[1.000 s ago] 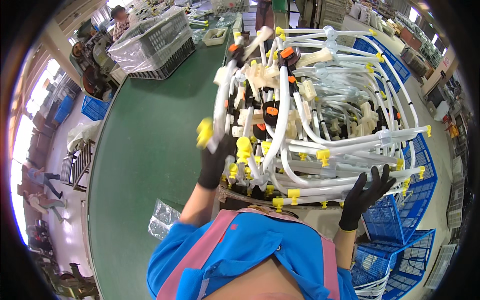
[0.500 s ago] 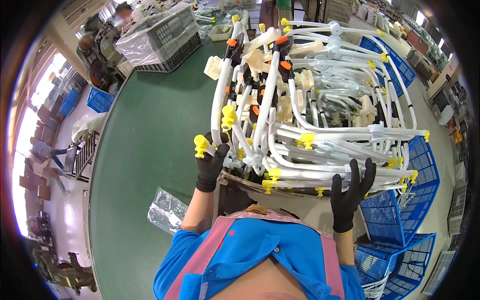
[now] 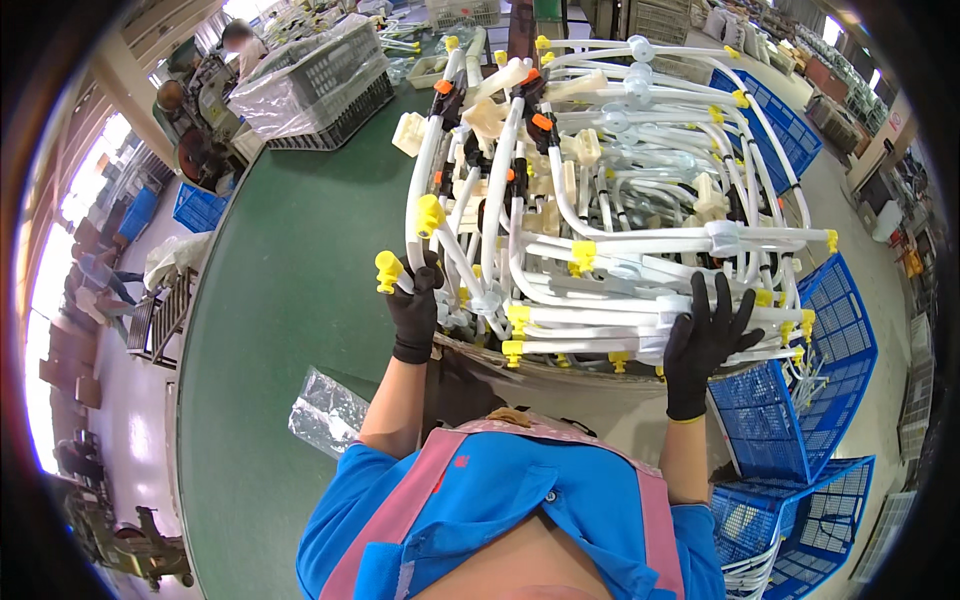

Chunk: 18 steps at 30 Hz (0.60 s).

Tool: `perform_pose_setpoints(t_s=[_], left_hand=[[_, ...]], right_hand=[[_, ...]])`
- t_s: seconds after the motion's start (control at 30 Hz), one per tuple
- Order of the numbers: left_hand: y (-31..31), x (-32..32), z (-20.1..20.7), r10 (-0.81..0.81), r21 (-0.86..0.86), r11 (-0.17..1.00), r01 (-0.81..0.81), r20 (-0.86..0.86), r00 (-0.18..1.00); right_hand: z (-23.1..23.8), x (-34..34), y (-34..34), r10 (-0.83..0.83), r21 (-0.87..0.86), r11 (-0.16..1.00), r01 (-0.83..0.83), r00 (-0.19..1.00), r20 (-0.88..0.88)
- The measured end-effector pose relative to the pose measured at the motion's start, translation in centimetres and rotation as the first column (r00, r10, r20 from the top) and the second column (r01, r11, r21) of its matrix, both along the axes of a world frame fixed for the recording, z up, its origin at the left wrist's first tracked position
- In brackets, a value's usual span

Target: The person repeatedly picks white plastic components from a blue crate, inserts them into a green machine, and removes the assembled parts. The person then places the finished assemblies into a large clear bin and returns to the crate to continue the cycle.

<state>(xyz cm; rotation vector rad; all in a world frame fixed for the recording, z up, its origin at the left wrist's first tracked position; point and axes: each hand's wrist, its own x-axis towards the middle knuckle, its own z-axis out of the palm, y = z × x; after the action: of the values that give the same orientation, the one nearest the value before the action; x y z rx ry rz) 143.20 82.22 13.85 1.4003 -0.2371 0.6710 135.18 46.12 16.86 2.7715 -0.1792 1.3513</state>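
A white tube [image 3: 424,185] is sitting at the left edge of the pile [image 3: 660,243]. Your left hand [image 3: 412,308] is gripping its low end, by the yellow cap [image 3: 388,272]. Your right hand [image 3: 703,345] is holding its fingers wide over the front tubes [image 3: 580,348]. Tubes are crossing, so a hard tug could be snagging others and tipping some onto the worktop [image 3: 290,280].
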Motion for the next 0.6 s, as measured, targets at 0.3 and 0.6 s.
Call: perform_pose_setpoints(t_s=[0.3,0.6], left_hand=[[-3.8,-6.4,6.7,0.271,0.247,0.847,-0.472,0.562,0.781],[-17.8,8.1,11.9,-0.024,0.933,0.338,-0.119,0.135,0.99]], right_hand=[[1.3,-2.9,-2.4,0.044,0.144,0.988,-0.057,0.995,0.091],[6.9,1.6,-7.4,-0.091,-0.074,0.992,0.098,0.992,0.092]])
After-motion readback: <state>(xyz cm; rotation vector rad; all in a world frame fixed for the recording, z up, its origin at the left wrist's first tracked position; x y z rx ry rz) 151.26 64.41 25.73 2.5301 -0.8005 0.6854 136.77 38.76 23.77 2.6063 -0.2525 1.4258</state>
